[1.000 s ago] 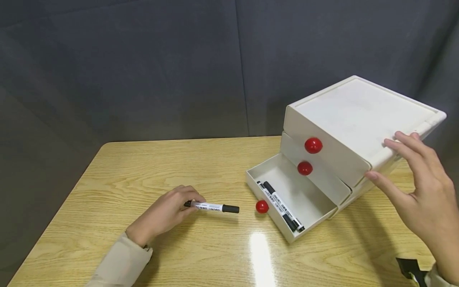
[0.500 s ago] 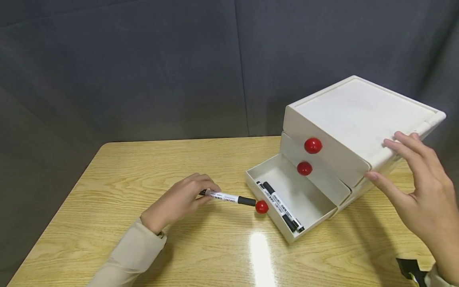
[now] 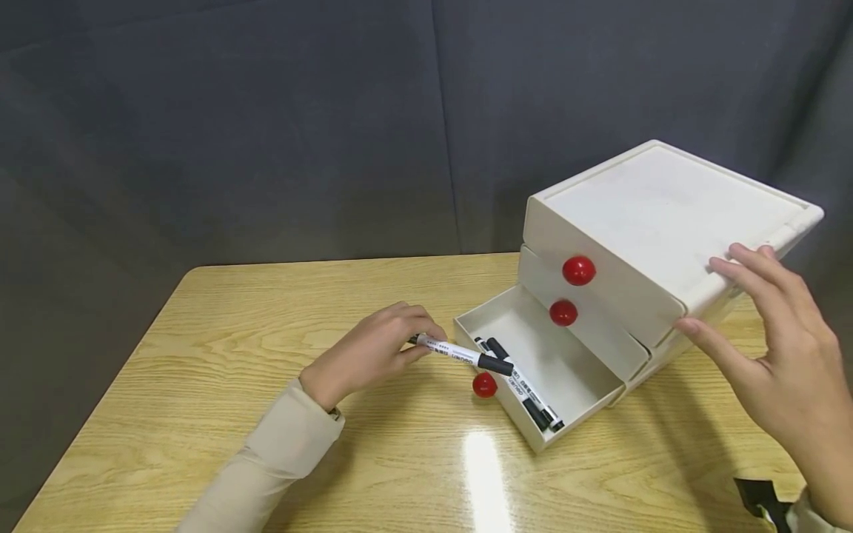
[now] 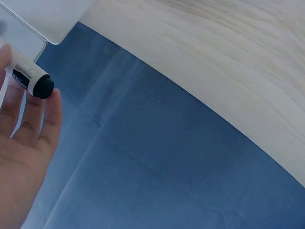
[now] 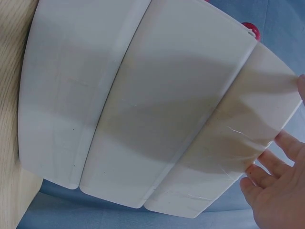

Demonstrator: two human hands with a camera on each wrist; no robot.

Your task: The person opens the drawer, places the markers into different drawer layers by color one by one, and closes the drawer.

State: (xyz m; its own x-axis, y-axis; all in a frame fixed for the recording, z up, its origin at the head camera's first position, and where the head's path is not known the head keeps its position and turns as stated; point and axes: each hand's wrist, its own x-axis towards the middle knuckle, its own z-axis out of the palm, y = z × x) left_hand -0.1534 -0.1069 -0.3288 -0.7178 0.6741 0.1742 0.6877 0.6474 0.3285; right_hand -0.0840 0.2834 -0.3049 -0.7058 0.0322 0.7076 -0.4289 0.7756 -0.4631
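My left hand [image 3: 376, 348] pinches a white whiteboard marker [image 3: 460, 353] near its rear end. The marker's black cap reaches over the front wall of a pulled-out bottom drawer [image 3: 566, 355]. In the left wrist view, the marker's dark end [image 4: 40, 86] shows between thumb and fingers. Other markers [image 3: 531, 386] lie inside the drawer along its front, partly covered by the held one. My right hand [image 3: 786, 348] rests its fingertips on the side edge of the white drawer cabinet [image 3: 680, 222]; in the right wrist view, its fingers [image 5: 271, 164] touch that edge lightly.
Red ball knobs mark the drawer fronts: an upper knob [image 3: 578, 271], a middle knob [image 3: 563, 312] and a bottom knob [image 3: 484, 384]. A wooden table [image 3: 280, 296] carries the cabinet. Behind hangs a dark curtain [image 3: 300, 133]. A small black object [image 3: 760, 494] is at lower right.
My left hand has carried the marker rightward and slightly away from me, from above the table to where its cap is over the drawer. The right hand has stayed on the cabinet.
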